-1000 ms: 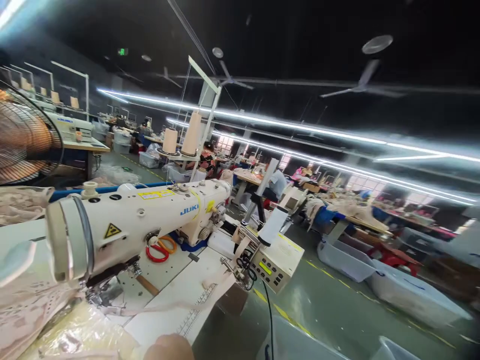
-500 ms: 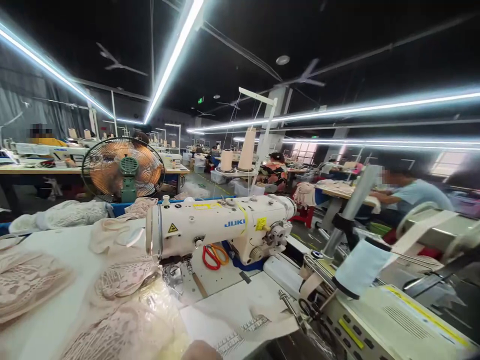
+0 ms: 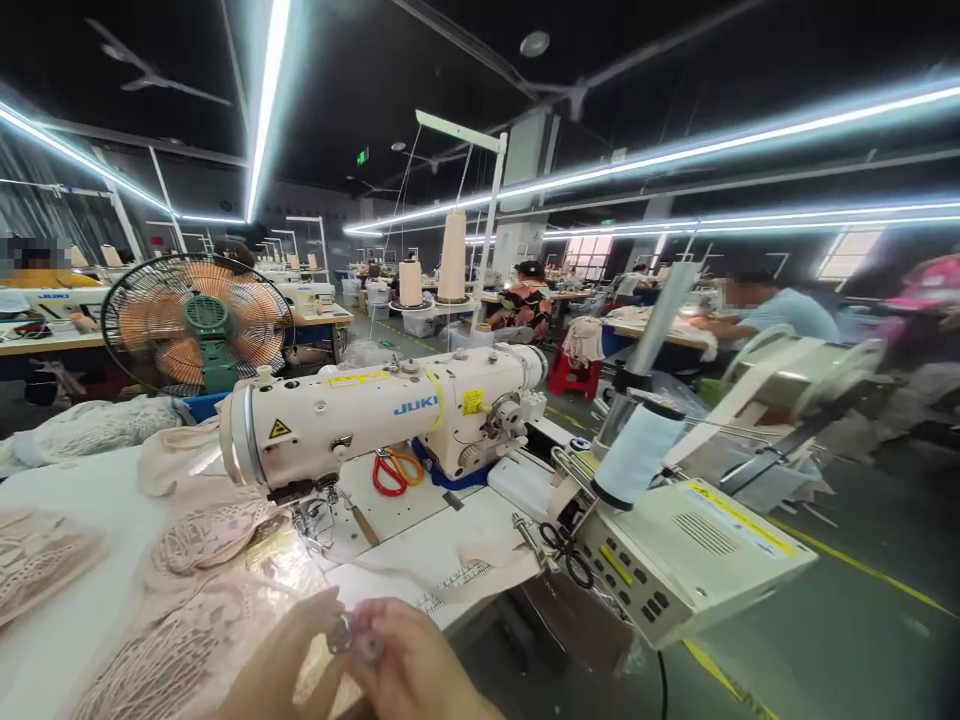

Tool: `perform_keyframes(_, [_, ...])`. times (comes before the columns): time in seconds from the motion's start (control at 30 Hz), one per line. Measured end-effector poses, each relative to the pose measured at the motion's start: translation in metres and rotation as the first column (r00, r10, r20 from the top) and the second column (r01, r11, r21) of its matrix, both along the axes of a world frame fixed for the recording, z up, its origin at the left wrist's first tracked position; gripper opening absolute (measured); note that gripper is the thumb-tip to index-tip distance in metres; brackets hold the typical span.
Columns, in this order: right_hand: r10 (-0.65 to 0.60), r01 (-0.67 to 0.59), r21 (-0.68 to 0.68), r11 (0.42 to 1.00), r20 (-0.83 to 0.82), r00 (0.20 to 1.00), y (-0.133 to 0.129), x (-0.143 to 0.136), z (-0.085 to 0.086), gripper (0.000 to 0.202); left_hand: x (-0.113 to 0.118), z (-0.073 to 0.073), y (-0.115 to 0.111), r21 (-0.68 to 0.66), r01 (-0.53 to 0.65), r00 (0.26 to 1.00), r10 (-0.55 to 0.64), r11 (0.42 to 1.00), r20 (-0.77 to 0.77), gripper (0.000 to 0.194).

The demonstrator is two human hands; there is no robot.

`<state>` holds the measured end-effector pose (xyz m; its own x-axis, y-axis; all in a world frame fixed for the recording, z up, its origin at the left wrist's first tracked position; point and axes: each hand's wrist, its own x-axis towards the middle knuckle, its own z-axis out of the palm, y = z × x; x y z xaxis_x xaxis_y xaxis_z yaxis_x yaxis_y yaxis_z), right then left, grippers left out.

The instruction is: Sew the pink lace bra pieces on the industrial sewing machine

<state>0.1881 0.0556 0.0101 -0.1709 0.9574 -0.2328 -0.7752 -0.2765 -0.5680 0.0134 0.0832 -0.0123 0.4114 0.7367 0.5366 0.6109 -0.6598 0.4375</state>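
My left hand [image 3: 289, 655] and my right hand [image 3: 409, 655] are close together at the bottom centre, in front of the sewing machine [image 3: 375, 415]. Fingers of my left hand close on a small round metal part [image 3: 341, 633]. Pinched in my right hand is another small metal part [image 3: 369, 648], like a bobbin or its case; blur hides the detail. Beige lace fabric [image 3: 180, 640] lies left of my hands, beside shiny clear plastic [image 3: 281, 555]. Red-handled scissors [image 3: 388, 473] and a wooden-handled tool [image 3: 365, 525] rest on the machine bed.
A fan [image 3: 206, 318] stands behind the table at left. Thread cones [image 3: 453, 258] rise behind the machine. At right are a tape-feeding device [image 3: 690, 555], black scissors [image 3: 577, 568] and a blue-white roll [image 3: 640, 455]. Other people sit at distant tables.
Both of my hands have come into view with small metal parts; earlier only a bit of skin showed at the bottom edge. The camera view has shifted right and down.
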Motion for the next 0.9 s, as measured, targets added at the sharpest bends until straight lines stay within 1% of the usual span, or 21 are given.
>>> perform_keyframes(0.1, [-0.133, 0.129, 0.044, 0.991, 0.116, 0.984, -0.003, 0.025, 0.006, 0.036, -0.002, 0.000, 0.011, 0.067, -0.043, 0.996, 0.047, 0.997, -0.071, 0.011])
perform_keyframes(0.17, [-0.142, 0.120, 0.113, 0.986, 0.215, 0.966, 0.002, 0.041, 0.009, 0.049, -0.002, -0.004, 0.018, 0.045, -0.055, 0.990, 0.061, 0.997, -0.124, 0.011])
perform_keyframes(0.23, [-0.122, 0.053, 0.213, 0.976, 0.329, 0.936, 0.010, 0.054, 0.012, 0.064, -0.003, -0.008, 0.024, 0.031, -0.065, 0.987, 0.069, 0.997, -0.146, 0.013])
perform_keyframes(0.27, [-0.115, 0.000, 0.277, 0.961, 0.400, 0.909, 0.014, 0.059, 0.013, 0.068, -0.003, -0.007, 0.027, 0.023, -0.072, 0.986, 0.074, 0.997, -0.150, 0.014])
perform_keyframes(0.3, [-0.126, -0.060, 0.351, 0.934, 0.484, 0.866, 0.019, 0.062, 0.014, 0.066, -0.002, -0.004, 0.028, 0.006, -0.084, 0.986, 0.084, 0.996, -0.144, 0.016])
perform_keyframes(0.33, [-0.172, -0.124, 0.437, 0.891, 0.577, 0.798, 0.023, 0.065, 0.015, 0.060, -0.001, 0.001, 0.029, -0.026, -0.103, 0.987, 0.100, 0.994, -0.122, 0.018])
perform_keyframes(0.37, [-0.264, -0.194, 0.531, 0.825, 0.665, 0.698, 0.026, 0.066, 0.016, 0.053, 0.002, 0.009, 0.028, -0.083, -0.118, 0.991, 0.111, 0.990, -0.078, 0.021])
perform_keyframes(0.4, [-0.394, -0.280, 0.619, 0.734, 0.723, 0.568, 0.029, 0.066, 0.019, 0.052, 0.007, 0.020, 0.027, -0.171, -0.112, 0.994, 0.112, 0.979, -0.011, 0.026])
perform_keyframes(0.43, [-0.544, -0.382, 0.687, 0.618, 0.725, 0.423, 0.032, 0.064, 0.021, 0.057, 0.014, 0.033, 0.024, -0.282, -0.074, 0.992, 0.099, 0.956, 0.076, 0.031])
perform_keyframes(0.47, [-0.683, -0.487, 0.718, 0.497, 0.670, 0.292, 0.034, 0.062, 0.024, 0.065, 0.022, 0.047, 0.022, -0.411, 0.014, 0.981, 0.066, 0.912, 0.180, 0.035])
perform_keyframes(0.5, [-0.788, -0.584, 0.715, 0.385, 0.584, 0.194, 0.036, 0.060, 0.028, 0.073, 0.031, 0.063, 0.019, -0.530, 0.129, 0.959, 0.030, 0.838, 0.281, 0.038])
perform_keyframes(0.53, [-0.858, -0.657, 0.693, 0.297, 0.496, 0.135, 0.039, 0.056, 0.032, 0.079, 0.040, 0.078, 0.016, -0.618, 0.241, 0.931, 0.002, 0.749, 0.365, 0.040])
perform_keyframes(0.57, [-0.899, -0.703, 0.671, 0.237, 0.426, 0.103, 0.041, 0.053, 0.036, 0.083, 0.049, 0.092, 0.015, -0.673, 0.326, 0.901, -0.002, 0.664, 0.434, 0.042])
perform_keyframes(0.6, [-0.924, -0.728, 0.657, 0.197, 0.373, 0.087, 0.044, 0.050, 0.040, 0.084, 0.057, 0.104, 0.014, -0.692, 0.386, 0.864, 0.024, 0.610, 0.502, 0.044])
perform_keyframes(0.63, [-0.939, -0.740, 0.650, 0.173, 0.335, 0.074, 0.046, 0.048, 0.044, 0.085, 0.064, 0.114, 0.014, -0.695, 0.439, 0.831, 0.037, 0.569, 0.555, 0.047])
perform_keyframes(0.67, [-0.949, -0.745, 0.647, 0.161, 0.308, 0.062, 0.049, 0.047, 0.048, 0.086, 0.070, 0.121, 0.016, -0.687, 0.476, 0.802, 0.049, 0.549, 0.595, 0.049])
perform_keyframes(0.7, [-0.956, -0.745, 0.649, 0.154, 0.289, 0.054, 0.052, 0.047, 0.053, 0.087, 0.074, 0.126, 0.018, -0.675, 0.501, 0.780, 0.056, 0.542, 0.623, 0.051])
perform_keyframes(0.77, [-0.957, -0.744, 0.647, 0.165, 0.288, 0.038, 0.055, 0.051, 0.066, 0.089, 0.079, 0.130, 0.025, -0.653, 0.527, 0.756, 0.051, 0.544, 0.652, 0.052])
perform_keyframes(0.83, [-0.945, -0.757, 0.621, 0.201, 0.326, 0.017, 0.057, 0.061, 0.087, 0.088, 0.081, 0.134, 0.036, -0.629, 0.530, 0.757, 0.017, 0.569, 0.653, 0.053])
perform_keyframes(0.87, [-0.936, -0.770, 0.600, 0.219, 0.352, 0.009, 0.058, 0.067, 0.101, 0.085, 0.082, 0.137, 0.043, -0.606, 0.522, 0.764, -0.014, 0.600, 0.645, 0.053])
perform_keyframes(0.9, [-0.924, -0.774, 0.581, 0.251, 0.382, -0.013, 0.060, 0.073, 0.117, 0.080, 0.082, 0.143, 0.049, -0.568, 0.500, 0.776, -0.048, 0.653, 0.629, 0.053])
